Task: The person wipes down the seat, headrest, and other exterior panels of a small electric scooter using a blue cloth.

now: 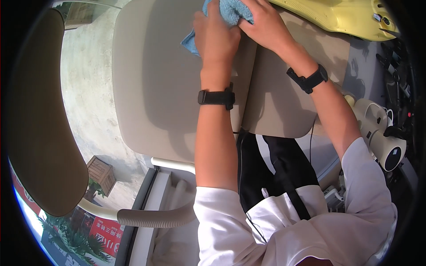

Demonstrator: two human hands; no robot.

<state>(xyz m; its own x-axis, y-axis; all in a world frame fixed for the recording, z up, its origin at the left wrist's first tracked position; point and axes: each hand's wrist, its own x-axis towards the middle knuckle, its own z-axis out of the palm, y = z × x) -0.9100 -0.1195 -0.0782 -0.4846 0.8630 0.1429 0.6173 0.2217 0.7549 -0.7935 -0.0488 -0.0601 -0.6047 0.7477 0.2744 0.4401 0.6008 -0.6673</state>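
A light blue terry cloth point(230, 11) is bunched at the top of the view, against a beige padded seat point(164, 106). My left hand point(216, 40) is closed on the cloth, slightly smeared by motion, and a blue corner sticks out to its left. Just to its right, my right hand point(266, 29) grips the bunched cloth with thumb and fingers. Both arms reach forward, with a black strap around each wrist. Part of the cloth is hidden under my hands and cut off by the upper edge.
A second beige cushion point(279, 102) adjoins the seat on the right, across a seam. Yellow bodywork point(328, 15) lies at the top right. A ribbed armrest tube point(155, 218) and a dark padded panel point(42, 111) are at the left. A wooden planter point(101, 176) stands beyond.
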